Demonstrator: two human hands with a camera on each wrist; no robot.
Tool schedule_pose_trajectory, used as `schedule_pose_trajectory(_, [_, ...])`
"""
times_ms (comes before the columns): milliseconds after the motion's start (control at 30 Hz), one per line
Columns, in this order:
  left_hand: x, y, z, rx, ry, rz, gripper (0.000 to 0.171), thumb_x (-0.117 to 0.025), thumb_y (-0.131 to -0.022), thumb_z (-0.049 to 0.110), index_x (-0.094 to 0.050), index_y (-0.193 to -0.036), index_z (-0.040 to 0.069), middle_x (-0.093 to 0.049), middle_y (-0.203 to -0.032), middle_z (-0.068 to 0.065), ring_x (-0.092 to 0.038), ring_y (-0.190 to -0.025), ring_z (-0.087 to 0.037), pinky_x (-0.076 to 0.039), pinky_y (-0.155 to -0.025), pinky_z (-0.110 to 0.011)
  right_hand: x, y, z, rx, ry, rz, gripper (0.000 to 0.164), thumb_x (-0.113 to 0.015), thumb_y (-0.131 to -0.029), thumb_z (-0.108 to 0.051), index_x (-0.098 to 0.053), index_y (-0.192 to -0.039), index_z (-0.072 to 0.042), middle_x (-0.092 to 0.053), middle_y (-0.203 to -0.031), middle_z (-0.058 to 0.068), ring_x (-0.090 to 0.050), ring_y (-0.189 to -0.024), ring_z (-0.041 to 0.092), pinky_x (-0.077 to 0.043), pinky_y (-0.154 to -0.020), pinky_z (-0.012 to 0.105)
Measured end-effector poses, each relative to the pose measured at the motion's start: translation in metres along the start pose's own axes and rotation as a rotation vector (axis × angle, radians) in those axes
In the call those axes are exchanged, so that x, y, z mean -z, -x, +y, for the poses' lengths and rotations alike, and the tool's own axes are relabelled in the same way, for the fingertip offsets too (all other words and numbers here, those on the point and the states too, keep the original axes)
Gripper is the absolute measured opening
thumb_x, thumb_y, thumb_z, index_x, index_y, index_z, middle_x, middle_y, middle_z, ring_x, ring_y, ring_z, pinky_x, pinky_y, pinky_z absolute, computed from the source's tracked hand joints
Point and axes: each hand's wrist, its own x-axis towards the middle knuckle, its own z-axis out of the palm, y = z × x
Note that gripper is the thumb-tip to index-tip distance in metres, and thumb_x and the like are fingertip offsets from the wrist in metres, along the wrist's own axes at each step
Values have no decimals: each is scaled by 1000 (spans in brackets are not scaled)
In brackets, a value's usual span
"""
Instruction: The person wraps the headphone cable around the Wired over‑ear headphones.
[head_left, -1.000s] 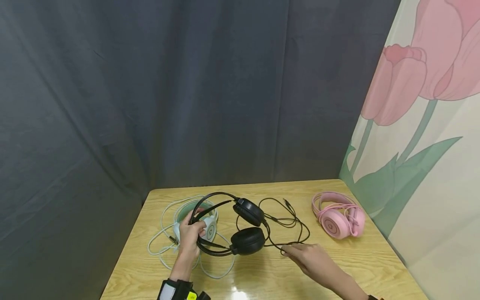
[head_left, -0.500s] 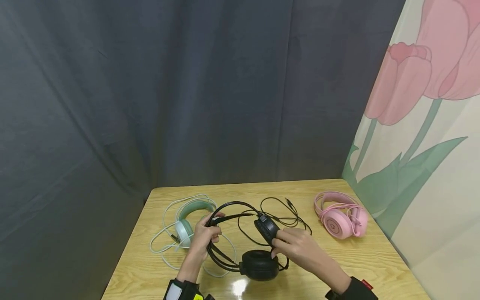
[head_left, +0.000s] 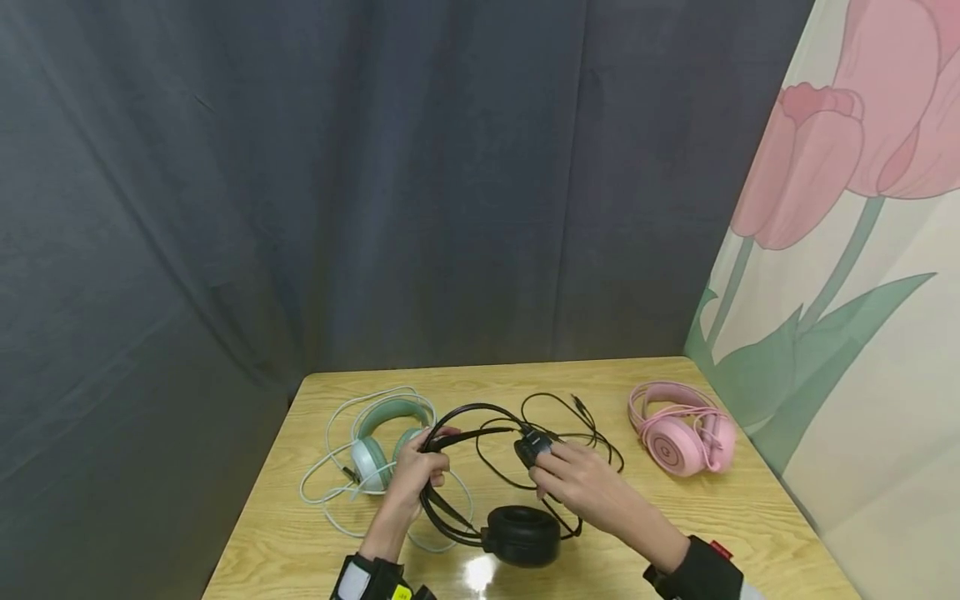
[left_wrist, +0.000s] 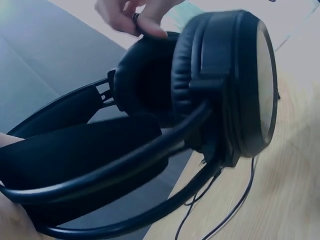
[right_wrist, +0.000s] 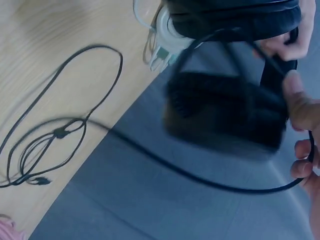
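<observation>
I'm holding the black headset (head_left: 522, 537) at my 12 o'clock above the desk (head_left: 750, 533): left hand (head_left: 420, 471) gripping the headband, right hand (head_left: 576, 483) pinching the farther cup (head_left: 529, 447). The cord (right_wrist: 150, 155), trailing toward 2 o'clock, could be snagging my fingers. The pink headset's (head_left: 675, 432) logo (head_left: 667, 452) is staying illegible.

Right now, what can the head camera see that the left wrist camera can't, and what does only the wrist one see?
Only the head view: the pink headphones and the big painted tulips on the wall.

Only the left wrist view: the pale-looking outer face of an ear cup.

Both: the black headphones, the left hand gripping their headband, the right hand at the other ear cup, the wooden table and the dark curtain.
</observation>
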Motion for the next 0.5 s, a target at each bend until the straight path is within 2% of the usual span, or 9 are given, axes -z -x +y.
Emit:
schedule_pose_trajectory(167, [-7, -1, 0, 9, -45, -19, 49, -52, -71, -13, -66, -117, -3, -47, -70, -2, -33, -51, -8, -32, -47, -19, -7, -5, -3, 75, -14, -21, 36, -33, -108, -11, -62, -86, -11, -51, -82, -1, -42, -69, 13, -39, -60, 25])
schedule_pose_trajectory(267, [-8, 1, 1, 2, -91, -27, 48, -51, -72, -12, -66, -118, -5, -49, -78, -6, -33, -51, -8, -32, -47, -20, -9, -3, 2, 51, -29, -27, 35, -34, -108, -20, -58, -84, -12, -47, -81, -2, -38, -68, 11, -36, -58, 23])
schedule_pose_trajectory(367, [-7, 2, 0, 0, -116, -32, 49, -52, -72, -13, -65, -119, -7, -50, -79, -7, -34, -50, -9, -32, -47, -20, -9, 1, 9, 2, -44, -25, 35, -35, -107, -28, -55, -83, -12, -43, -82, -1, -37, -68, 10, -37, -56, 23])
schedule_pose_trajectory(500, [-7, 1, -3, 16, -85, -29, 46, -52, -70, -13, -64, -114, -9, -49, -72, -4, -34, -50, -8, -33, -47, -20, -8, 6, 16, -9, -60, -46, 34, -32, -109, -16, -60, -91, -9, -48, -92, 2, -44, -76, 14, -43, -63, 27])
